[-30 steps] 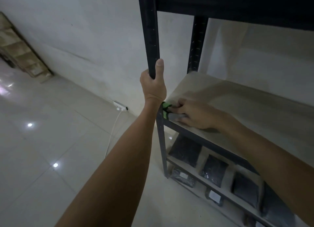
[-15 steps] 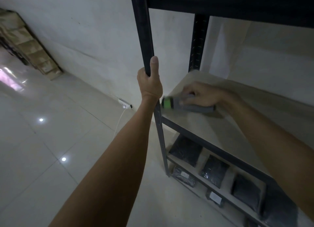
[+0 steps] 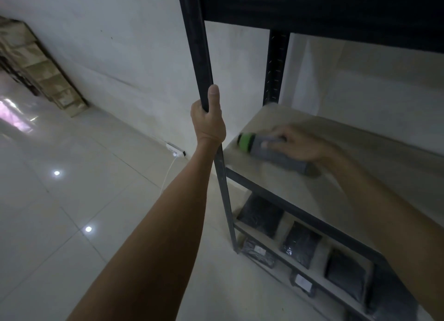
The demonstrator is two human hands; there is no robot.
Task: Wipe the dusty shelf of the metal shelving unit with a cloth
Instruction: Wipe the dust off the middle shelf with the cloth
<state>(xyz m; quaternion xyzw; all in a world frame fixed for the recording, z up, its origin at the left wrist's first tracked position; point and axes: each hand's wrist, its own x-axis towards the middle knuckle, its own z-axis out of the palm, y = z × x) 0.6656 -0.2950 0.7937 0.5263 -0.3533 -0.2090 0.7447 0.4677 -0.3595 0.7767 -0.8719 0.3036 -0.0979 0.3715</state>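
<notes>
The black metal shelving unit has a pale shelf board at waist height. My left hand is wrapped around the front left upright post, thumb pointing up. My right hand lies on the shelf, blurred by motion, pressing down on a folded grey cloth with a green edge. The cloth lies flat on the board near its front left corner, green end toward the post.
Several dark packed bags sit on the lower shelves. A white power strip with a cable lies on the tiled floor by the wall. Stacked cardboard boxes stand at far left. A black upper shelf overhangs.
My right hand slid the cloth from the shelf's front left corner inward and to the right along the board. My left hand kept its hold on the post.
</notes>
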